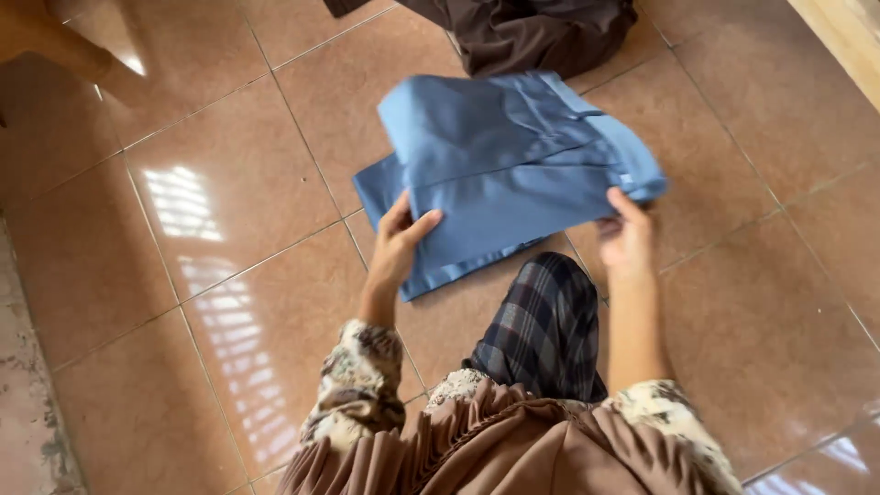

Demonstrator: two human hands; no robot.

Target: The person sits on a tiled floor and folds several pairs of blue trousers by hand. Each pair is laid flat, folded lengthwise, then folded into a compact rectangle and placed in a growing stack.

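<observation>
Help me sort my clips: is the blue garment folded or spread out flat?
Folded. The blue garment lies in stacked layers on the tiled floor, with the left hand and right hand holding its near edge.

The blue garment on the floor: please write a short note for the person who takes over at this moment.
Left hand: grips the near left edge of the blue garment.
Right hand: holds the near right edge, by the folded corner.
Garment: lies on the tiled floor, partly folded, layers not aligned.
Dark brown cloth: lies beyond it, untouched.
Done: at least one fold is made.
Left: the edges look uneven, so the fold probably needs squaring.
</observation>
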